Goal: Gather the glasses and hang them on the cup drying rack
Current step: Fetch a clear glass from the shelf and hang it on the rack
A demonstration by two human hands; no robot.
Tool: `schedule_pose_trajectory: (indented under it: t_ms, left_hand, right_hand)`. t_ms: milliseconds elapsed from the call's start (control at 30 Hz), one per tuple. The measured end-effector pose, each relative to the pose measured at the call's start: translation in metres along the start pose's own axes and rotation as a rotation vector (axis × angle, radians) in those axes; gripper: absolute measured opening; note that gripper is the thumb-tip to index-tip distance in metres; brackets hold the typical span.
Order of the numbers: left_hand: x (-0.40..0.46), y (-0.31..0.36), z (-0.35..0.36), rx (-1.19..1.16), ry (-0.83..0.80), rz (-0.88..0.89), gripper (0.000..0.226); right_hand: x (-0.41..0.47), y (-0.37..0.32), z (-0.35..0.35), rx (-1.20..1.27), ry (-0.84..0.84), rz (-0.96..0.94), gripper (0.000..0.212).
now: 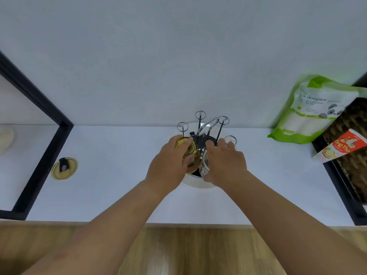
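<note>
The cup drying rack (200, 124) stands at the middle of the white counter, a round white base with several upright wire prongs ending in rings and a curved metal handle. My left hand (168, 165) grips a yellow-tinted glass (188, 148) over the rack's left side. My right hand (224, 163) holds a clear glass (204, 165) over the rack's front right. Both glasses sit low among the prongs; whether either rests on a prong is hidden by my hands.
A yellow lid with a black tab (64, 168) lies at the left beside a black frame (49, 139). A green and white pouch (309, 112) leans on the wall at the right, next to a woven basket (353, 147) holding a red carton (343, 145).
</note>
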State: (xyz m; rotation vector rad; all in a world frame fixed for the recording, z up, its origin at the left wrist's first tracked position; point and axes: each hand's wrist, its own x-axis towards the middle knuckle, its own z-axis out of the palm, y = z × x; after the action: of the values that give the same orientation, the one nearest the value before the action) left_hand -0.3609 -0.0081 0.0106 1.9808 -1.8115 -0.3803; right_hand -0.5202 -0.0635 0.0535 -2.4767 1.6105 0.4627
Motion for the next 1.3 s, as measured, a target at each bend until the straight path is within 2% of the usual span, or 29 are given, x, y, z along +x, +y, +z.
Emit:
schedule_pose_trajectory:
  t_ms: [133,233,433,633,800,933,1300]
  left_hand:
    - [0.000,-0.007,0.000,0.086,-0.004,0.029,0.049]
    - [0.004,-0.010,-0.001,0.121,-0.022,0.039,0.049]
    - [0.017,-0.020,-0.009,0.227,-0.043,0.078,0.049]
    - [0.026,-0.014,-0.019,0.143,-0.083,-0.090,0.057]
    - [0.010,0.000,-0.016,0.055,-0.092,0.017,0.059]
    - [0.003,-0.003,-0.006,0.098,-0.129,-0.003,0.061]
    - [0.005,-0.012,-0.011,0.194,-0.160,0.011,0.057]
  right_hand:
    - [-0.005,0.005,-0.012,0.060,-0.102,-0.041,0.115]
    - [-0.009,0.013,-0.018,0.090,-0.121,-0.066,0.119]
    - [-0.012,0.034,-0.019,0.194,-0.039,-0.079,0.103]
    - [-0.014,0.040,-0.008,0.179,0.007,-0.104,0.072]
    - [-0.013,0.037,0.004,0.248,0.069,-0.102,0.054]
    - [-0.013,0.030,0.008,0.288,0.119,-0.100,0.043]
    - [-0.013,0.019,0.017,0.291,0.151,-0.090,0.043]
